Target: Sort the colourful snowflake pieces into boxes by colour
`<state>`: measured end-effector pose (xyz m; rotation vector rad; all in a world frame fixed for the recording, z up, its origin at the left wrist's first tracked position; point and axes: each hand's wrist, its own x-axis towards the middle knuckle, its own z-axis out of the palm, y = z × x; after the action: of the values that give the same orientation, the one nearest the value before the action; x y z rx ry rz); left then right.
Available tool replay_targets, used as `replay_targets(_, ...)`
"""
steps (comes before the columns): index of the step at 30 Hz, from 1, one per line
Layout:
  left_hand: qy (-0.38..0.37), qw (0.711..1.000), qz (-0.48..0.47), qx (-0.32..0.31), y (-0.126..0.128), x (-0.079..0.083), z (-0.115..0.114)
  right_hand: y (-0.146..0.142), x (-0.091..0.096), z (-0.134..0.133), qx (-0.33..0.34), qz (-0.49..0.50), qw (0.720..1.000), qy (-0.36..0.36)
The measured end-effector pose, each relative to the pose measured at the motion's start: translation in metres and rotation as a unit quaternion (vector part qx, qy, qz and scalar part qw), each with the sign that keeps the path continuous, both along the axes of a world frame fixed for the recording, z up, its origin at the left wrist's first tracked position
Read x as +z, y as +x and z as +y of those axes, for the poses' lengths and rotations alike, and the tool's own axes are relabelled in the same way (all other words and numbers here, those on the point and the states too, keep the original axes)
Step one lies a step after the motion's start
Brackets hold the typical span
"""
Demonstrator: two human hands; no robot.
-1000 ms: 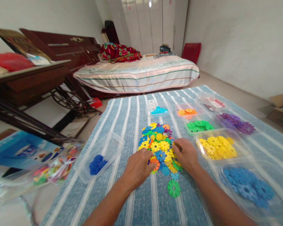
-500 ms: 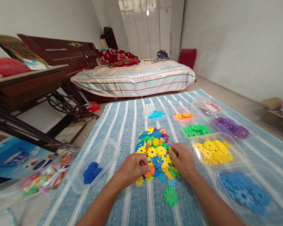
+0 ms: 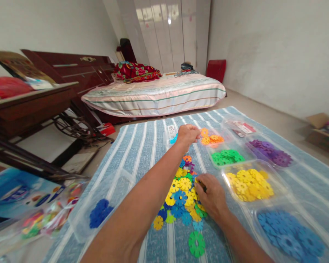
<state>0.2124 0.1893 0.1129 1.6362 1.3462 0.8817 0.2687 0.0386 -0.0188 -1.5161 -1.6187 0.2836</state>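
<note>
My left hand [image 3: 188,136] reaches over the pile to the box of orange pieces, its fingers pinched at the edge of an orange notched disc [image 3: 204,132]. Other orange discs [image 3: 214,139] lie in that clear box just beyond the fingertips. My right hand [image 3: 211,193] rests at the right side of the mixed pile of notched discs [image 3: 180,197], fingers curled; what they hold, if anything, is hidden. A lone green disc [image 3: 196,244] lies on the cloth nearest me. My left forearm covers part of the pile.
Clear boxes hold green discs [image 3: 227,157], purple discs [image 3: 271,153], yellow discs [image 3: 249,184] and blue discs [image 3: 290,232] at right. A box with dark blue discs [image 3: 100,213] stands at left. The striped cloth [image 3: 142,146] lies beneath; a bed [image 3: 153,95] is beyond.
My left hand has moved forward from the near side of the pile to the orange box, carrying an orange disc. My right hand has stayed beside the pile. The view has tilted slightly.
</note>
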Motion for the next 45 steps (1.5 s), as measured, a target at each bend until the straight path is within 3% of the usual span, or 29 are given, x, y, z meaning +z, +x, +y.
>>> replay_targets(2,0.023,0.999,0.025,0.008,0.000,-0.001,0.007,0.000,0.000,0.000,-0.001,0.002,1.000,0.000)
replay_targets(5,0.058,0.995,0.082,0.004,-0.023,-0.008,-0.001,0.001,0.000,0.000,0.006,0.001,1.000,-0.008)
replay_targets(11,0.131,0.965,0.228,0.022,-0.098,-0.028,-0.055,0.002,0.002,-0.001,0.002,-0.011,1.000,-0.010)
replay_targets(16,0.173,0.939,0.295,0.035,-0.143,-0.064,-0.097,0.003,0.001,-0.002,0.000,-0.022,1.000,-0.015)
replay_targets(21,0.174,0.940,0.283,0.076,-0.158,-0.103,-0.123,0.003,0.000,-0.003,0.003,-0.019,1.000,-0.011)
replay_targets(24,0.171,0.947,0.260,0.076,-0.151,-0.116,-0.135,0.003,0.000,-0.004,-0.001,-0.017,1.000,-0.010)
replay_targets(29,0.146,0.964,0.205,0.086,-0.129,-0.118,-0.155,0.003,0.000,-0.004,0.000,-0.019,1.000,-0.009)
replay_targets(37,0.068,0.985,0.126,0.098,-0.106,-0.103,-0.189,0.004,-0.001,-0.004,-0.003,-0.018,1.000,0.006)
replay_targets(41,0.049,0.988,0.128,0.066,-0.105,-0.093,-0.204,0.005,-0.001,-0.004,0.000,-0.018,1.000,0.002)
replay_targets(45,0.063,0.982,0.165,0.061,-0.119,-0.089,-0.212,0.005,-0.001,-0.004,-0.001,-0.018,1.000,0.004)
